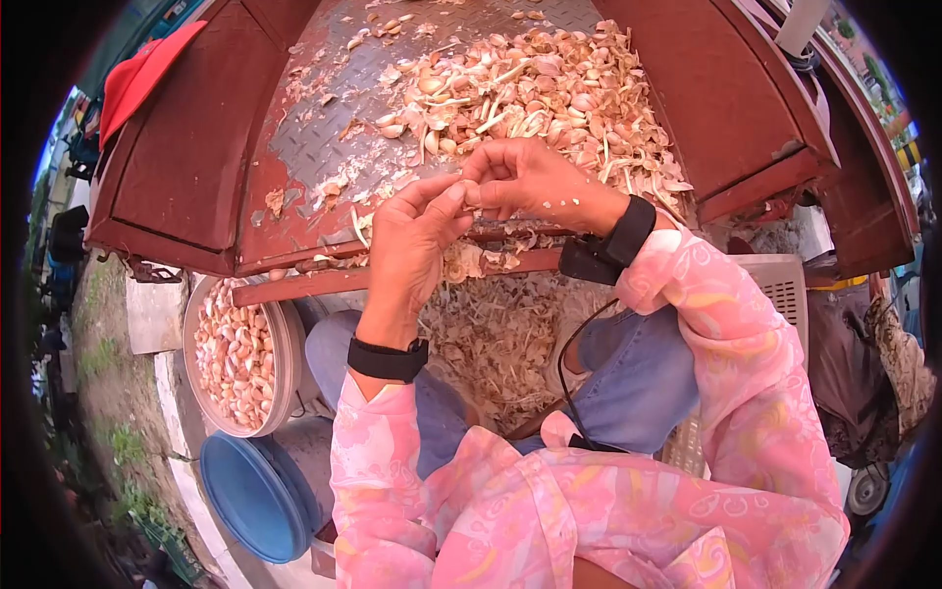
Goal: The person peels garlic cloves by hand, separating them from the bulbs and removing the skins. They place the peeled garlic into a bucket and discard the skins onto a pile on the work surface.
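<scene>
My left hand [410, 236] and my right hand [549, 187] meet fingertip to fingertip above the front edge of a metal tray. Thumbs and forefingers of both are pinched together around something tiny, mostly hidden by the fingers. Just beyond them lies a heap of garlic cloves [549, 83], with loose skins and dry stalks mixed in. A few pale flecks cling to my right wrist. Each wrist wears a black band.
The tray has reddish-brown side walls [182, 147] and a worn checkered metal floor [329, 128]. At lower left stand a tub of garlic cloves [235, 358] and a blue lid [257, 496]. Garlic skins [491, 334] litter the ground between my knees. A red cloth [147, 74] hangs at upper left.
</scene>
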Action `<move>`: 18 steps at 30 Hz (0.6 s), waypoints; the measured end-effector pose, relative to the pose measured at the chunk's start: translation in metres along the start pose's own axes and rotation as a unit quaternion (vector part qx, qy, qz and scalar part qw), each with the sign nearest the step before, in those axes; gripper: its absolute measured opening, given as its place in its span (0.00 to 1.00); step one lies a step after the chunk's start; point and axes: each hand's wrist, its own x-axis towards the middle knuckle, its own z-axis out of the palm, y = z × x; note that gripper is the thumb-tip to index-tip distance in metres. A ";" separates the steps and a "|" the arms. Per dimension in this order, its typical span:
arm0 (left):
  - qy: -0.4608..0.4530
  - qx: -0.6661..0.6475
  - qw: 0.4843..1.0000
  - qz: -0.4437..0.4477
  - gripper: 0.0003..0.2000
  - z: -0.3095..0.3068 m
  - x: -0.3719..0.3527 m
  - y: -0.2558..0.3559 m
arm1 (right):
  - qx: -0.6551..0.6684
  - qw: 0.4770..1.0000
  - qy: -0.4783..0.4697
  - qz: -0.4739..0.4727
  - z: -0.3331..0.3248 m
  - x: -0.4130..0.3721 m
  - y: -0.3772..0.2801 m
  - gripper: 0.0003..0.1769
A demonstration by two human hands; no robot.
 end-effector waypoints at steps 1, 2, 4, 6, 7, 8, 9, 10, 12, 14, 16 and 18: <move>0.003 -0.015 1.000 -0.005 0.08 -0.002 -0.001 -0.003 | -0.015 1.000 0.006 -0.017 0.001 0.000 0.001 0.07; 0.005 -0.029 1.000 -0.010 0.08 -0.003 -0.002 -0.004 | -0.030 0.999 0.012 -0.035 0.002 0.001 0.002 0.08; 0.000 -0.033 0.999 -0.013 0.07 -0.005 -0.002 -0.004 | -0.052 0.996 0.008 -0.073 0.002 0.002 0.006 0.08; -0.005 -0.035 0.999 -0.016 0.07 -0.006 -0.003 -0.005 | -0.072 0.991 0.005 -0.112 0.003 0.003 0.009 0.08; -0.002 -0.063 0.998 -0.017 0.07 -0.007 -0.003 -0.007 | -0.079 0.986 0.007 -0.145 0.005 0.004 0.010 0.08; 0.000 -0.091 0.996 -0.017 0.07 -0.008 -0.003 -0.008 | -0.086 0.980 0.008 -0.178 0.005 0.004 0.010 0.07; 0.000 -0.091 0.996 -0.017 0.07 -0.008 -0.003 -0.007 | -0.086 0.980 0.008 -0.179 0.006 0.003 0.007 0.07; -0.004 -0.119 0.993 -0.016 0.07 -0.008 -0.003 -0.007 | -0.023 0.990 0.011 -0.136 0.008 0.000 0.003 0.08; -0.009 -0.147 0.989 -0.015 0.06 -0.007 -0.006 -0.007 | 0.040 0.995 0.015 -0.093 0.011 -0.004 0.000 0.08; 0.023 -0.178 0.984 -0.021 0.07 -0.003 -0.010 -0.007 | 0.063 0.996 0.019 -0.062 0.012 -0.005 -0.001 0.08; 0.006 -0.166 0.986 -0.017 0.07 0.001 -0.010 -0.005 | 0.044 0.996 0.023 -0.075 0.011 -0.003 0.004 0.07; -0.010 -0.155 0.988 -0.013 0.08 0.002 -0.009 -0.005 | 0.024 0.996 0.026 -0.087 0.008 0.000 0.013 0.07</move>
